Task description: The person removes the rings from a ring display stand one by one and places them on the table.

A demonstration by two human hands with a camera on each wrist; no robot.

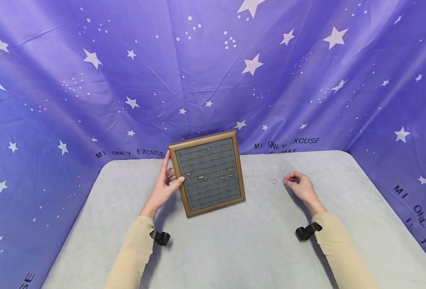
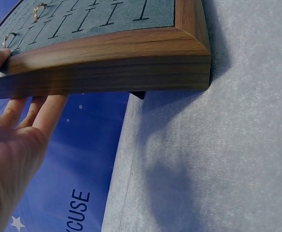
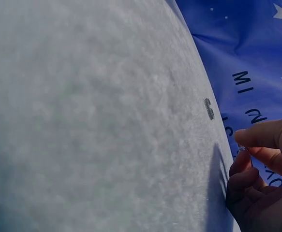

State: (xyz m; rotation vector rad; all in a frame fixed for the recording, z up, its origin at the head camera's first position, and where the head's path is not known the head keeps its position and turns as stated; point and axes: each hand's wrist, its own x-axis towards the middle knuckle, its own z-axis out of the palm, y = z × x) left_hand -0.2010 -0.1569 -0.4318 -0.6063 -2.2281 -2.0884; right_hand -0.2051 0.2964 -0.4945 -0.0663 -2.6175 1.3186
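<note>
Both hands have hold of something. The left hand (image 1: 162, 190) is partly spread round the left edge of a brown wood-grained rectangular frame (image 1: 239, 176), thumb over the front, fingers behind and partly hidden by it. The right hand (image 1: 301, 188) pinches a tiny silvery, glittering ring (image 3: 243, 148) between thumb and forefinger, its remaining fingers bent; the fingertips cover much of the ring, so its full shape cannot be made out.

Just beside those fingertips, a thin silvery ring (image 1: 274, 181) lies on the desk (image 1: 263, 241), towards the far edge and right of the frame; the right wrist view blurs it.

The frame stands tilted back near the middle of the far edge, holding a matt grey, fabric-like pad (image 1: 209, 188) with rows of dark slits. Five rings (image 1: 200, 176) sit across its middle, some gold-toned; their details are too small to read.

Both cream sleeves (image 1: 130, 249) are cut off by the lower border, each with a black wrist camera (image 1: 161, 237). Behind the mottled pale-grey desk hangs a creased, shiny purple cloth (image 1: 213, 60) with white stars and partly folded-away black lettering.
</note>
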